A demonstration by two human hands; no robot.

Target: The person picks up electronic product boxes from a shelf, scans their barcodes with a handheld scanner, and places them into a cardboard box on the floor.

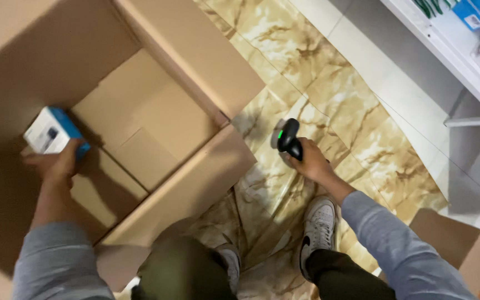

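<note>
- The small white and blue box (53, 131) sits at the left of the frame, down inside the large open cardboard carton (156, 119), near its left inner wall.
- The left hand (56, 164) grips this box from below, fingers wrapped around its lower blue edge; the forearm reaches into the carton from the bottom left.
- The box's long axis runs from upper right to lower left, tilted, with a white face turned up and a blue side facing right.
- The left hand is the one on the box; the right hand (309, 164) is well apart, out over the marble-patterned floor tiles (329, 78) in the middle of the frame.
- The right hand is closed around a black handheld scanner (288, 138), whose head points up and left and shows a green light.
- The carton's floor flaps look bare apart from the box.
- A white shelf (451, 50) edges the upper right; another cardboard box (462, 250) lies lower right.
</note>
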